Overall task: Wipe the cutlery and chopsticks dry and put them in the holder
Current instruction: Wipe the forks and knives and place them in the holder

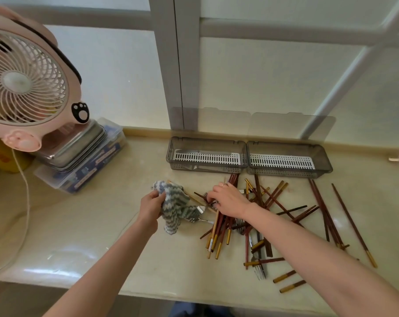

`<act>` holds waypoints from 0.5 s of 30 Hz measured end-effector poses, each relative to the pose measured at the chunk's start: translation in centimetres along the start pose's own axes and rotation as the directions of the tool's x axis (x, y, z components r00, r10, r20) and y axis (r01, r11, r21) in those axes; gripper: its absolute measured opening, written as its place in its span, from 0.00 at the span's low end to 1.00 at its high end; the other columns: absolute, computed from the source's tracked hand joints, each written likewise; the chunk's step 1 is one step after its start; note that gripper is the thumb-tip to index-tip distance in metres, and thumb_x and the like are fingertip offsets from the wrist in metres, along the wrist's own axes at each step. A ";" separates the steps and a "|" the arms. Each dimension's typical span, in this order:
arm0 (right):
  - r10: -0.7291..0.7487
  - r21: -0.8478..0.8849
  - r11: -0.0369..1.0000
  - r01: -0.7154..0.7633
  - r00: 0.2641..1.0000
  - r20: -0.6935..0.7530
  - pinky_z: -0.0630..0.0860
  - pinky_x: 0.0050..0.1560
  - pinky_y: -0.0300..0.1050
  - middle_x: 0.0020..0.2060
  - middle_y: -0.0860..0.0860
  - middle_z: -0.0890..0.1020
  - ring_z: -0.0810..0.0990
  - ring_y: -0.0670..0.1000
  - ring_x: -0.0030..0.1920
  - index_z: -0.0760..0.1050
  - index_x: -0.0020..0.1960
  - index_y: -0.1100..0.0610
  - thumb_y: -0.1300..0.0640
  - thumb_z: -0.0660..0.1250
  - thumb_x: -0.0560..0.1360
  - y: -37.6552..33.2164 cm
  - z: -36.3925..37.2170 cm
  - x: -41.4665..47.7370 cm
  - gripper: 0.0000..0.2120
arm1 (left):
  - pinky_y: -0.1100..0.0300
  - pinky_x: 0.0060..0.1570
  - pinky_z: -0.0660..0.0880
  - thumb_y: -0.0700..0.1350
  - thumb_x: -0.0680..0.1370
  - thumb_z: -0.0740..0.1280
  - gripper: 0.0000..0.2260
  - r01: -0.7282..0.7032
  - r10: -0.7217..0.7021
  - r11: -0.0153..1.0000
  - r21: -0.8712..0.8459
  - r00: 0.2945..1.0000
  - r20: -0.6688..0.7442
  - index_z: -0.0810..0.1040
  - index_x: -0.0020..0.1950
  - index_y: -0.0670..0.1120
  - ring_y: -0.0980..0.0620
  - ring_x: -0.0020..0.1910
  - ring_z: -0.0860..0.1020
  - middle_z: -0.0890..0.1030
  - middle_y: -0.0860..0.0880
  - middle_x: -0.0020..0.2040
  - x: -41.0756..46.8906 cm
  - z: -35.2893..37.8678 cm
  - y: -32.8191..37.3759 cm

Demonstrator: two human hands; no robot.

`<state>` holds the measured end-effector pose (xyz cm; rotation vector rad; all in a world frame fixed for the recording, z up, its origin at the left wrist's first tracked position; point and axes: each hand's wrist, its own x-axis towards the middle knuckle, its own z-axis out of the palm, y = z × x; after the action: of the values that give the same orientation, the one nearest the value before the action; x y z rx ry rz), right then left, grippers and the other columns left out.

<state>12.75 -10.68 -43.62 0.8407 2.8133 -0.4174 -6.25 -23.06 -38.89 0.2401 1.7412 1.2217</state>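
Right now the big shiny cream stone counter (84, 243) holds everything. At about ten o'clock sits a round pink plastic fan (27, 88) on a stack of steel trays (79, 145). At about twelve to one o'clock, by the window, stand two long grey see-through plastic holder boxes with white slotted racks (248, 157). The left box already has some silver cutlery in it; the right one looks bare.

In the middle, running out to four o'clock, lies a messy heap of dark red wooden chopsticks with gold ends (271, 202), with silver forks (259, 268) and a silver spoon (199, 210) mixed in.

A fluffy blue and white striped cloth (175, 207) hangs from the left hand (151, 205), which is closed tight around it. The right hand (230, 199) lies on the heap with fingers curled down, picking at a piece — I cannot tell which one.

I think the job has only just begun. To do this step well, lift out just one piece, wrap the cloth all around it, rub from end to end, then lay it flat in a box — not across the rim.
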 end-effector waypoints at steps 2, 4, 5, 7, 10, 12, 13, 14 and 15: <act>-0.018 -0.064 0.998 0.020 0.999 0.029 0.64 0.61 0.49 0.53 0.52 0.77 0.70 0.53 0.59 0.75 0.57 0.53 0.59 0.61 0.76 -0.4 0.0 0.5 0.11 | 0.58 0.36 0.73 0.39 0.80 0.59 0.09 0.002 -0.002 1.000 0.007 1.000 0.028 0.77 0.43 0.45 0.49 0.40 0.77 0.79 0.44 0.42 -0.2 0.2 0.0; -0.040 -0.113 0.993 0.042 0.999 0.013 0.65 0.57 0.46 0.51 0.52 0.77 0.71 0.53 0.57 0.76 0.55 0.55 0.62 0.60 0.76 -0.5 0.0 0.7 0.10 | 0.58 0.37 0.74 0.39 0.80 0.59 0.08 0.005 -0.005 1.000 -0.002 0.999 0.046 0.77 0.46 0.44 0.49 0.40 0.77 0.79 0.44 0.42 -0.2 0.3 0.0; -0.046 -0.082 0.996 0.045 0.999 -0.015 0.66 0.56 0.46 0.50 0.52 0.78 0.72 0.53 0.56 0.76 0.54 0.56 0.62 0.60 0.76 -0.4 -0.1 0.7 0.09 | 0.58 0.37 0.74 0.39 0.80 0.59 0.08 0.007 -0.006 1.000 -0.017 0.999 0.050 0.77 0.48 0.43 0.49 0.40 0.77 0.80 0.44 0.42 -0.3 0.3 0.0; 0.003 0.092 0.996 0.006 0.996 -0.094 0.70 0.56 0.47 0.47 0.50 0.78 0.73 0.51 0.52 0.76 0.50 0.55 0.60 0.62 0.77 -0.3 -0.4 0.4 0.05 | 0.58 0.38 0.74 0.40 0.80 0.58 0.08 0.007 -0.004 0.998 -0.065 0.999 0.041 0.76 0.52 0.41 0.49 0.41 0.78 0.80 0.44 0.43 -0.2 0.2 0.1; 0.230 0.502 0.859 -0.105 0.954 -0.194 0.76 0.51 0.49 0.44 0.48 0.80 0.78 0.50 0.47 0.74 0.47 0.54 0.60 0.64 0.77 -0.4 -1.3 -0.3 0.02 | 0.58 0.40 0.75 0.40 0.81 0.58 0.09 -0.001 0.005 0.994 -0.111 0.999 0.042 0.76 0.56 0.41 0.49 0.42 0.78 0.80 0.45 0.44 0.0 0.0 0.2; 0.374 0.738 0.671 -0.073 0.893 -0.252 0.79 0.46 0.47 0.41 0.50 0.82 0.81 0.52 0.42 0.72 0.43 0.52 0.60 0.66 0.76 -1.5 -2.4 -0.6 0.06 | 0.57 0.43 0.76 0.41 0.81 0.57 0.10 0.003 0.006 0.992 -0.128 0.997 0.076 0.76 0.57 0.40 0.48 0.44 0.78 0.80 0.44 0.45 -0.2 0.2 0.2; 0.410 0.794 0.607 -0.035 0.869 -0.276 0.79 0.43 0.47 0.39 0.51 0.82 0.81 0.53 0.39 0.71 0.41 0.51 0.61 0.67 0.75 -2.3 -3.0 -0.6 0.08 | 0.57 0.43 0.77 0.41 0.81 0.57 0.11 0.003 0.010 0.991 -0.131 0.995 0.102 0.76 0.57 0.39 0.47 0.45 0.79 0.81 0.43 0.46 -0.3 0.5 0.3; 0.417 0.815 0.579 -0.007 0.862 -0.289 0.78 0.40 0.47 0.38 0.53 0.81 0.79 0.55 0.37 0.70 0.40 0.51 0.61 0.68 0.75 -3.1 -3.5 -0.6 0.10 | 0.58 0.42 0.77 0.41 0.81 0.57 0.11 -0.002 0.018 0.992 -0.129 0.992 0.124 0.76 0.57 0.39 0.47 0.46 0.79 0.81 0.43 0.47 -0.5 0.8 0.3; 0.400 0.822 0.570 0.007 0.871 -0.284 0.77 0.39 0.46 0.37 0.53 0.80 0.78 0.56 0.35 0.71 0.39 0.51 0.62 0.69 0.74 -4.0 -4.0 -0.5 0.10 | 0.58 0.42 0.77 0.41 0.81 0.57 0.11 -0.010 0.029 0.991 -0.130 0.990 0.140 0.76 0.57 0.39 0.46 0.46 0.79 0.81 0.43 0.47 -0.7 1.3 0.4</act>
<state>10.59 -12.93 -38.86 1.5869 2.7623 -1.7725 -5.04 -22.51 -38.23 0.2615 1.5350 1.2946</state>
